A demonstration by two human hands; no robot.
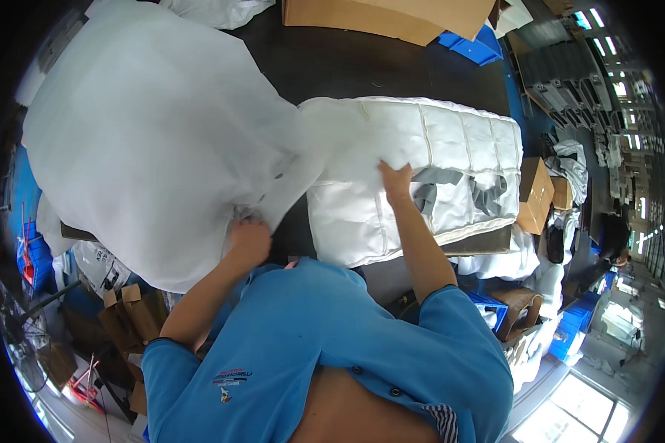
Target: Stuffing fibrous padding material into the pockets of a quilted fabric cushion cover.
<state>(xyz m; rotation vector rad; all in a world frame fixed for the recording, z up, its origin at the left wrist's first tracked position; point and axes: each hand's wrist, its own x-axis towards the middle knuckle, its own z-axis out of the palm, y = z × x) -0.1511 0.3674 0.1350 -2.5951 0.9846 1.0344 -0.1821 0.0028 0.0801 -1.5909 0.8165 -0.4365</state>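
A large, puffed-out translucent white plastic bag (148, 133) spreads over the left side of the table. My left hand (250, 240) is closed on the bag's near edge, where the film bunches; its fingertips are partly hidden. To the right lies a white quilted padded piece (458, 140) with stitched channels and grey straps (488, 193). Hazy film from the bag reaches over its left part. There my right hand (397, 181) rests above the padding, fingers pinched at what looks like the film's edge, left of the grey straps.
Across the dark table (332, 63), a cardboard box (384, 21) and a blue bin (474, 46) stand at the far side. Another carton (535, 196) is just beyond the padding's right end. Cartons (129, 317) and blue crates sit below, around my sides.
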